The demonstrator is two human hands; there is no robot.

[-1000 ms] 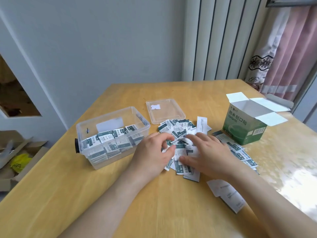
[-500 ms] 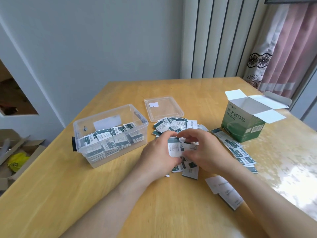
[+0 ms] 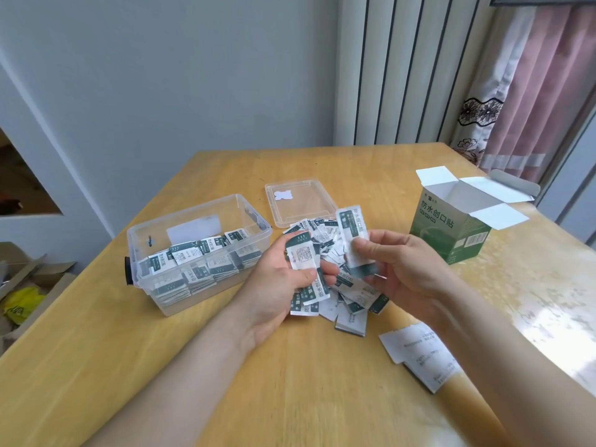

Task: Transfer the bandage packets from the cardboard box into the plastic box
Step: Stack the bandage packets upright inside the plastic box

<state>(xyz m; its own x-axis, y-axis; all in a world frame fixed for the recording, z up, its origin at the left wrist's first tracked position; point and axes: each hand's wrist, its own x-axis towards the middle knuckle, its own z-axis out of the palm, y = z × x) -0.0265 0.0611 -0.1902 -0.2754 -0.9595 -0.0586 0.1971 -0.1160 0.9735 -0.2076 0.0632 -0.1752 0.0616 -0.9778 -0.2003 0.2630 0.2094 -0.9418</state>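
A loose pile of green-and-white bandage packets (image 3: 346, 300) lies on the wooden table in front of me. My left hand (image 3: 280, 282) is raised above the pile and grips a small stack of packets (image 3: 301, 256) between thumb and fingers. My right hand (image 3: 400, 272) holds another packet (image 3: 352, 232) upright, just right of the left hand. The clear plastic box (image 3: 200, 253) stands to the left, holding rows of packets. The green cardboard box (image 3: 451, 227) stands open at the right, flaps up; its inside looks white and bare.
The plastic box's clear lid (image 3: 301, 201) lies flat behind the pile. A folded white leaflet (image 3: 422, 353) lies on the table near my right forearm. Cardboard and a yellow bag (image 3: 21, 301) sit on the floor at the left.
Both hands rose from the pile, taking packets up with them. They have drawn slightly apart, each holding packets in the air.
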